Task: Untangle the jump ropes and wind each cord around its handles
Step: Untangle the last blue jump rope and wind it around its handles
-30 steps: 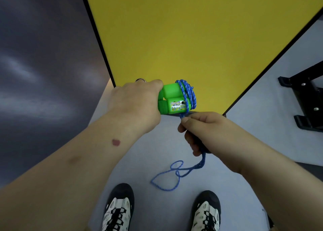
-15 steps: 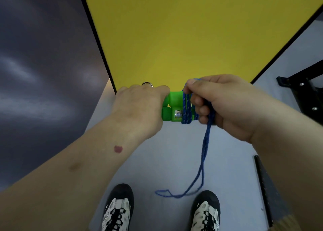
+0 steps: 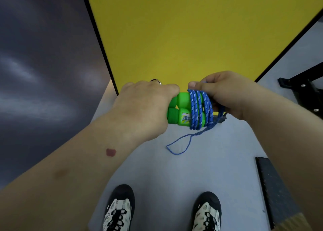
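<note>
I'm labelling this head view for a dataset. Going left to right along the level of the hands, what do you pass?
Left hand gripping the green handles → blue cord wound round them → right hand holding the cord → black metal frame at the far right.

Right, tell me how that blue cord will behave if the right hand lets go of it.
The blue cord looks floppy: its free tail sags into a loose loop below the green handles. The coils would probably slacken, since only the right hand seems to keep them taut. It seems light, hanging thin and braided.
</note>
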Available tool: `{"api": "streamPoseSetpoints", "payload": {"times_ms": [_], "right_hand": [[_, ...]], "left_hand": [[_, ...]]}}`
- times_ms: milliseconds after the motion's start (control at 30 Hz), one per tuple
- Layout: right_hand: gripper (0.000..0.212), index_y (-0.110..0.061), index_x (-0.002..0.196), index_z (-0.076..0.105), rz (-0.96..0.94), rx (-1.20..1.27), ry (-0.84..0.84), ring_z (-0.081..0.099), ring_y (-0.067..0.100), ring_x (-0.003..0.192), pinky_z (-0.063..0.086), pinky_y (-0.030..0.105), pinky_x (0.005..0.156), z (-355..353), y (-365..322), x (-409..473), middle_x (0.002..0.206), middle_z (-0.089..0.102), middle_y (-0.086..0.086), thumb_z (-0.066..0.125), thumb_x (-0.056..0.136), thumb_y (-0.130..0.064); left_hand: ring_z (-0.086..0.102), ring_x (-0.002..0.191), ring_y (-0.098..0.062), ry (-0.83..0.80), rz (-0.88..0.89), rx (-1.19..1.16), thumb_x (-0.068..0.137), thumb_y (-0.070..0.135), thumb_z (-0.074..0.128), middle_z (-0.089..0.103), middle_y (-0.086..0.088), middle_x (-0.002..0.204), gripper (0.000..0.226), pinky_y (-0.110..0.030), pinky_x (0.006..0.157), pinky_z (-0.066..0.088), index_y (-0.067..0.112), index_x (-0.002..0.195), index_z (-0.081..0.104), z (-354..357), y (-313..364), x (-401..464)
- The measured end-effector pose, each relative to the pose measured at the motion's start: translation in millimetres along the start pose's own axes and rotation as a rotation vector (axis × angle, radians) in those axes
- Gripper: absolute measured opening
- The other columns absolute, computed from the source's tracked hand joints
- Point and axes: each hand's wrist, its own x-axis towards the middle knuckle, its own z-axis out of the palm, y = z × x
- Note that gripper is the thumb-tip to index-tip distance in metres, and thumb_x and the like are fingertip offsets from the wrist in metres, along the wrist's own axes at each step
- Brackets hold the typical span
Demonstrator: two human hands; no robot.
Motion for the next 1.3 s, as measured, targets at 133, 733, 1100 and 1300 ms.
{"api": "streamPoseSetpoints", "payload": {"times_ms": [133,733,1100,1300], "right_hand": [[0.021,0.006,0.096,0.066,0.121,0.098,-0.100,0.045,0.028,0.075,0.045,0.036,0.065,4.1,21.3,7.9,0.082,0.054,0.017,0.067,0.092,-0.015],[0.030,-0.016,0.086,0.069,-0.037,0.013,-0.058,0.053,0.010,0.051,0.054,0.036,0.060,57.3,22.5,-75.8,0.056,0.058,-0.010,0.051,0.100,-0.036],[0.032,-0.011,0.091,0.065,-0.151,-0.101,0.096,0.044,0.021,0.056,0.040,0.041,0.057,29.6,-15.1,-77.2,0.063,0.049,0.006,0.057,0.095,-0.042],[0.033,-0.014,0.087,0.072,-0.161,-0.151,0.135,0.052,0.021,0.056,0.056,0.058,0.069,20.6,-29.0,-62.6,0.066,0.063,0.005,0.058,0.095,-0.043]], "left_hand": [[0.037,0.061,-0.012,0.002,-0.042,-0.047,0.070,0.011,0.057,0.043,0.005,0.079,0.032,-0.032,0.051,0.019,0.030,0.084,0.035,-5.0,-3.8,1.5],[0.042,0.070,-0.028,0.079,-0.202,-0.014,0.069,0.015,0.060,0.037,0.004,0.075,0.036,-0.035,0.063,0.027,0.030,0.089,0.035,10.8,-8.9,6.9],[0.035,0.062,-0.019,0.045,-0.144,0.007,0.070,0.009,0.058,0.039,0.003,0.077,0.034,-0.035,0.062,0.025,0.029,0.087,0.035,15.9,-7.9,4.9],[0.038,0.065,-0.021,0.037,-0.084,0.002,0.071,0.008,0.053,0.040,0.004,0.077,0.033,-0.036,0.066,0.027,0.030,0.085,0.032,10.2,-3.4,3.4]]}}
